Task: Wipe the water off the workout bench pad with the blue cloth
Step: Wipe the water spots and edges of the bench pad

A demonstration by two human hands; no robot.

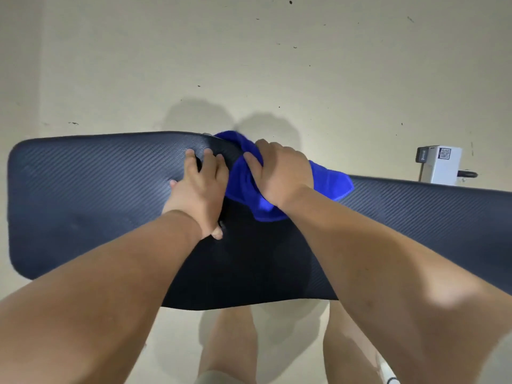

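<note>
A long black workout bench pad [83, 195] with a woven texture runs across the view from left to right. The blue cloth [243, 187] lies bunched at the pad's far edge, near the middle. My right hand [279, 173] presses down on the cloth with fingers curled over it. My left hand [202, 189] rests flat on the pad just left of the cloth, fingers spread. A small wet glint shows on the pad beside my left thumb. Part of the cloth is hidden under my right hand.
The floor [249, 65] is pale beige with small dark specks. A white box-like part [440, 164] with a printed code and a black knob stands beyond the pad at the right. My bare legs [227, 345] are below the pad's near edge.
</note>
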